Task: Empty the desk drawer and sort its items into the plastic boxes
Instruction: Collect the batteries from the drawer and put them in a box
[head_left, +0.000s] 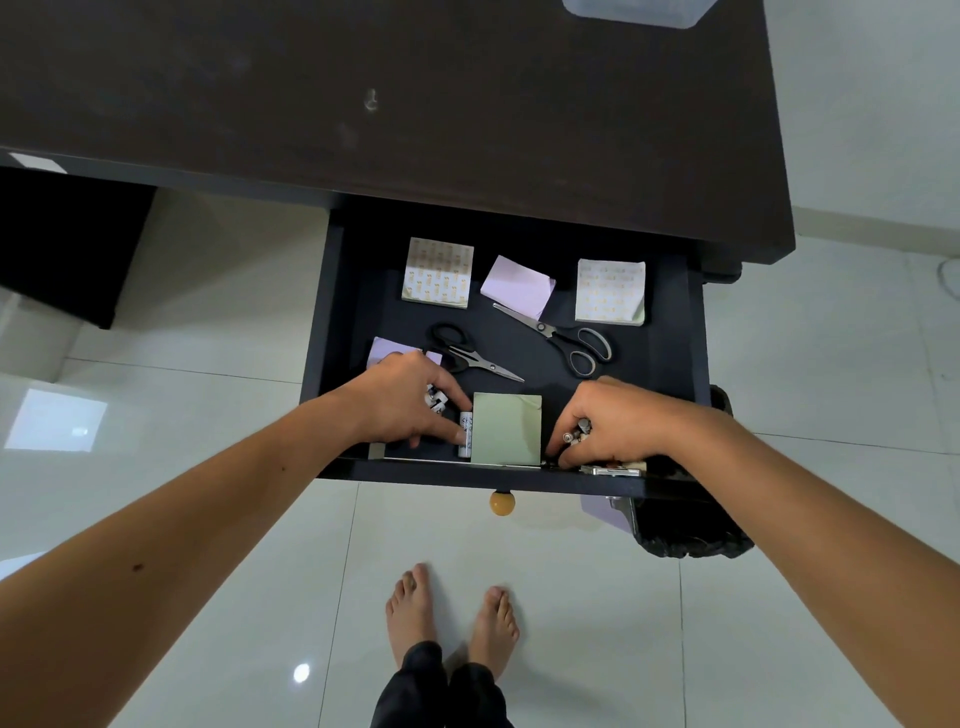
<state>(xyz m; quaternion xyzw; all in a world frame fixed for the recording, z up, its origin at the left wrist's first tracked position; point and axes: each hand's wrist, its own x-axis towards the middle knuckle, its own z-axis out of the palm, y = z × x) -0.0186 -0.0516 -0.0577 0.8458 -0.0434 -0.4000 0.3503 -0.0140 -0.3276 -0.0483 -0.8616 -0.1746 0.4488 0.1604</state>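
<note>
The drawer (675, 332) stands pulled out at the middle of the frame below the dark worktop (395, 104), and a clear plastic box (636, 11) shows only partly at the top edge. The left hand (402, 400) curls around small white batteries (436, 401) while its fingertips press another battery (465, 434) beside a green note pad (507, 428); the right hand (613, 421) pinches small metal-tipped items (577, 432) at the drawer's front edge. Further back in the drawer lie two pairs of scissors (563, 338), two patterned pads (439, 273) and a lilac pad (518, 286).
</note>
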